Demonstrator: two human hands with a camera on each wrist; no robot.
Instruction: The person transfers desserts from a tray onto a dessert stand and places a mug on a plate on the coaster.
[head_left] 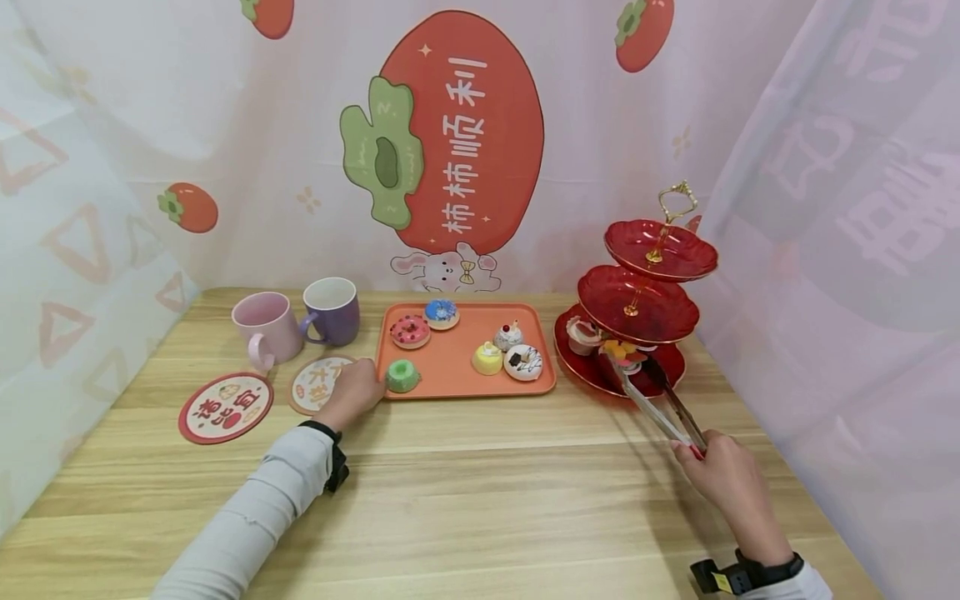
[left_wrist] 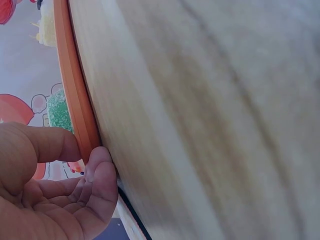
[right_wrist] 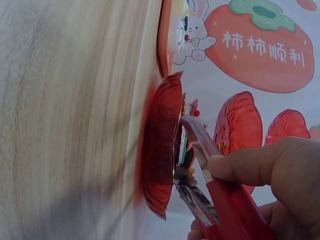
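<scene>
My left hand (head_left: 352,392) pinches the front left corner of an orange tray (head_left: 446,358) between thumb and fingers, as the left wrist view shows. On the tray sit a green ring-shaped cake (head_left: 402,376), a pink donut (head_left: 410,331), a blue donut (head_left: 442,313) and several small cakes. My right hand (head_left: 731,479) grips red-handled metal tongs (head_left: 651,410). Their tips are around a small colourful pastry (head_left: 625,353) at the bottom plate (head_left: 592,381) of a red three-tier stand. Whether the pastry touches the plate is hard to tell. A cupcake (head_left: 582,336) rests beside it.
The stand's middle plate (head_left: 675,312) and top plate (head_left: 690,250) overhang the bottom one. At the left are a pink mug (head_left: 270,325), a purple mug (head_left: 337,312) and two round coasters, one red-rimmed (head_left: 202,408). Printed cloth (head_left: 585,167) hangs behind and at both sides.
</scene>
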